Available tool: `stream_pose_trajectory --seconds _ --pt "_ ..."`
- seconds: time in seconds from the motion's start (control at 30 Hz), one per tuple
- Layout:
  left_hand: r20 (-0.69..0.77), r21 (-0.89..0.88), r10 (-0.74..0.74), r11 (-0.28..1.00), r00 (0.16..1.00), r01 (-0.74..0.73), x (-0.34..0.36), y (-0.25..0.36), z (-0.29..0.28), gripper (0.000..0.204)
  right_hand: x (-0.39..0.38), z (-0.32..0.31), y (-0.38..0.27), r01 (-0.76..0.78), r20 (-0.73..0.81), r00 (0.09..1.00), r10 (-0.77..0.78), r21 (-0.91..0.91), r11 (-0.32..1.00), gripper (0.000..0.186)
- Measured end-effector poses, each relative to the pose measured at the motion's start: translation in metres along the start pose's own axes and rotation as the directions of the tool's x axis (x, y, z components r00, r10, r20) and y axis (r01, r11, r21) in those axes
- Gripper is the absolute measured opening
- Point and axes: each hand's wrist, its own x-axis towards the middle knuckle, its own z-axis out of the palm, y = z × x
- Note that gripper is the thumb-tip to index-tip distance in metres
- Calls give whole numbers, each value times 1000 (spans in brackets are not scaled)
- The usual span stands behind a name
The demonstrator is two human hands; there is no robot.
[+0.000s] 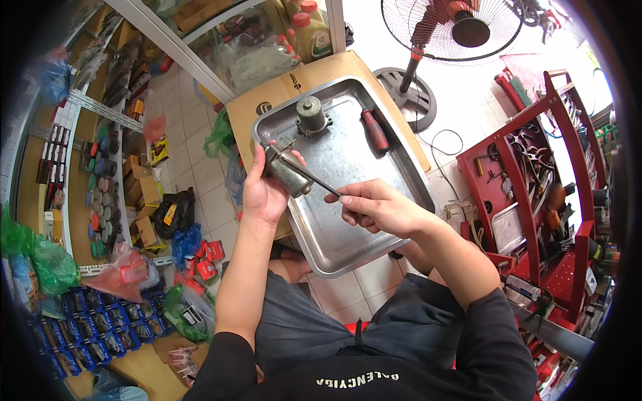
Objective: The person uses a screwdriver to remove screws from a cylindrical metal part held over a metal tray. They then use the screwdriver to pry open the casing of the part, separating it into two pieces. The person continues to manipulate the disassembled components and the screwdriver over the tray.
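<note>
My left hand (265,194) is wrapped round a small cylindrical metal motor (289,175), held tilted over the left side of a steel tray (334,262). Between the thumb and fingers of my right hand (381,208) is one end of a thin dark rod (323,186). The rod slants across the motor's side; whether it touches the casing I cannot tell. Inside the tray, beyond my left hand, a second metal motor (311,117) stands upright. A screwdriver with a red and black handle (374,131) lies along the tray's right side.
The tray rests on a cardboard box (351,63). A standing fan (461,30) is beyond it at the upper right. To the right is a red tool rack (515,180) full of hand tools. Shelves with boxes (137,187) and plastic bags (53,260) line the left.
</note>
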Motion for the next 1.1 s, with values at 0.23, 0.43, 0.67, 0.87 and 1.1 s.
stream_pose_trajectory --seconds 0.23,0.43,0.67,0.87,1.1 --pt "37 73 19 997 999 -22 -2 2 2 41 0 1 -1 -18 5 1000 18 77 997 41" --pt "42 54 12 998 999 -14 -2 2 1 41 0 1 -1 -39 -22 999 41 97 995 40" --pt "11 32 8 999 1000 -9 -2 0 5 38 2 -1 1 -70 -52 996 77 125 990 42" --pt "5 38 0 999 1000 0 -3 1 8 37 4 -1 2 -76 -58 995 83 109 991 42" --pt "0 -10 -25 1000 1000 25 -4 0 9 38 4 -3 2 -93 -50 994 100 129 987 40"
